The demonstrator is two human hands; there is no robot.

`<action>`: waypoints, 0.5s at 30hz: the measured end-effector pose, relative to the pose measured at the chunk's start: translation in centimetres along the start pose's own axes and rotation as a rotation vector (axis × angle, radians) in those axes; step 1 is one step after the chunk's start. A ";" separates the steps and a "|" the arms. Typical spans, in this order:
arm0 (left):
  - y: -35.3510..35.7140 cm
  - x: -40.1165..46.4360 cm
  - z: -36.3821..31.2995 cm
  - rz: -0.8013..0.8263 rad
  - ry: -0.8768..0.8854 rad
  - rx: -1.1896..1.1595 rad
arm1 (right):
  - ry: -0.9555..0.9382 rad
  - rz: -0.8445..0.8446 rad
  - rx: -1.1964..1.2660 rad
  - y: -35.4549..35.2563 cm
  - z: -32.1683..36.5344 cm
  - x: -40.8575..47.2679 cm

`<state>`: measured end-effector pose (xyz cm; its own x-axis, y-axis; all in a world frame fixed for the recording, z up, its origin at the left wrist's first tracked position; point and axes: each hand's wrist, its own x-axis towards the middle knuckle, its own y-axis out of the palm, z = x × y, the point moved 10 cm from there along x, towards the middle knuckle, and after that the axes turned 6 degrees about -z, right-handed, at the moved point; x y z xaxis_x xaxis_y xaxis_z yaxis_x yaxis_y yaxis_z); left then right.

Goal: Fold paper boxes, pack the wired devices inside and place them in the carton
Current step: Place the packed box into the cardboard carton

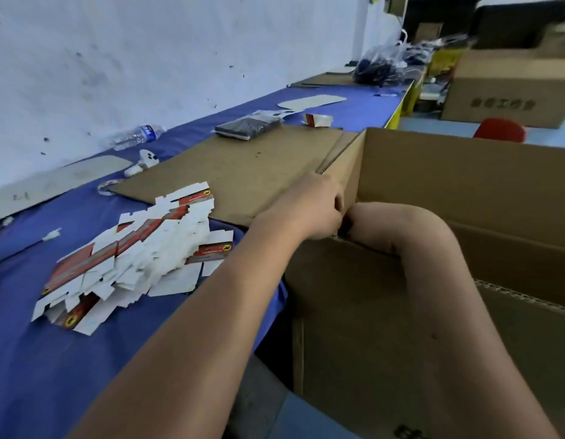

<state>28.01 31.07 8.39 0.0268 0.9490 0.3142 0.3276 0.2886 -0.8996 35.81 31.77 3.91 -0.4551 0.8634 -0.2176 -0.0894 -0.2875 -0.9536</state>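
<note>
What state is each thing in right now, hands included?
carton: open, flaps up
flat paper boxes: unfolded, heaped on the blue table
water bottle: lying on its side
left hand: curled at the carton's corner
right hand: bent over the rim, fingers hidden

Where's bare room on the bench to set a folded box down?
Free: the brown cardboard sheet between the black packet and the flat box blanks; also blue cloth in front of the blanks. Crowded: both hands at the carton corner.
</note>
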 end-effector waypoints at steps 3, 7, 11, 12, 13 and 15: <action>-0.3 -0.2 0.4 -0.027 0.008 -0.016 | -0.025 0.013 -0.033 0.1 0.7 -0.2; -1.4 -0.7 0.8 -0.143 0.004 -0.166 | -0.048 0.022 -0.063 0.1 1.1 -0.6; -2.6 -1.5 1.1 -0.271 -0.006 -0.284 | -0.043 0.027 -0.080 0.0 1.0 -0.7; -2.9 -1.8 1.2 -0.308 0.000 -0.295 | -0.037 0.015 -0.077 0.0 1.0 -0.5; -3.5 -2.2 1.3 -0.363 0.011 -0.301 | -0.031 -0.007 -0.067 -0.2 1.1 -0.3; -5.1 -3.6 1.9 -0.516 0.036 -0.300 | -0.010 -0.112 -0.003 -1.0 1.3 -0.1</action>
<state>24.47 26.45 11.27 -0.1769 0.6892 0.7026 0.5594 0.6578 -0.5044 34.82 31.49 5.18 -0.4512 0.8859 -0.1077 -0.1371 -0.1881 -0.9725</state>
